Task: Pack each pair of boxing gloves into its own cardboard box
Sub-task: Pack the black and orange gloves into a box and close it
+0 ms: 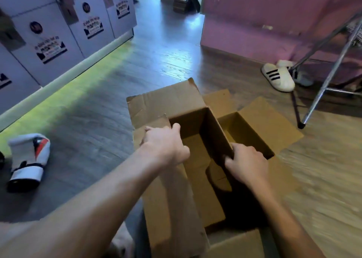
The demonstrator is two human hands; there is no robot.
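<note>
An open cardboard box (172, 195) stands on the floor in front of me with its flaps spread out. My left hand (166, 142) grips the left flap at the box's rim. My right hand (246, 163) grips the right wall's top edge. A second open cardboard box (262, 120) sits right behind it, touching it. Nothing shows inside either box. A white boxing glove (27, 157) with red and black marks lies on the floor at the far left.
Stacked white printed cartons (58, 32) line the left wall. A pink wall (274, 18) rises at the right. White slippers with black stripes (278, 77) lie beside a metal folding frame (329, 77). More boxes (180, 0) stand down the hallway.
</note>
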